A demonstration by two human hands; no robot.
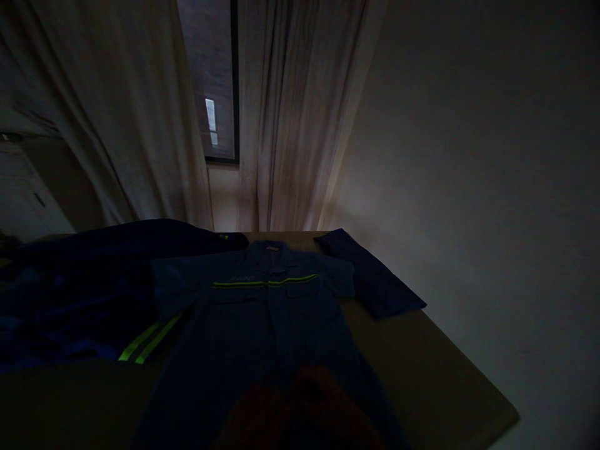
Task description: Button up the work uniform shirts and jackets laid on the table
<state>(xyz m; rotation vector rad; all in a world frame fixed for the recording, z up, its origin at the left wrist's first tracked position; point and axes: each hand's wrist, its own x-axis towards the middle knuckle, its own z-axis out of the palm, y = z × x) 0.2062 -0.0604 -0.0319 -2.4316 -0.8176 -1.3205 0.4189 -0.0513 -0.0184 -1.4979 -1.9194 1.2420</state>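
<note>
A dark blue work shirt (262,312) lies flat and face up on the table (435,381), its collar pointing away from me. A yellow-green reflective stripe (265,282) crosses its chest. On the shirt's lower part, at the bottom edge of the view, sits a dim reddish-brown shape (300,406). It may be my hands close together, but the room is too dark to separate left from right or to see any fingers. Nothing shows as being held.
A heap of blue garments (79,294) with yellow-green stripes (147,340) covers the table's left side. A folded dark blue piece (370,275) lies at the right. Pale curtains (290,125) and a window (213,94) stand behind the table, and a plain wall (492,187) rises to the right.
</note>
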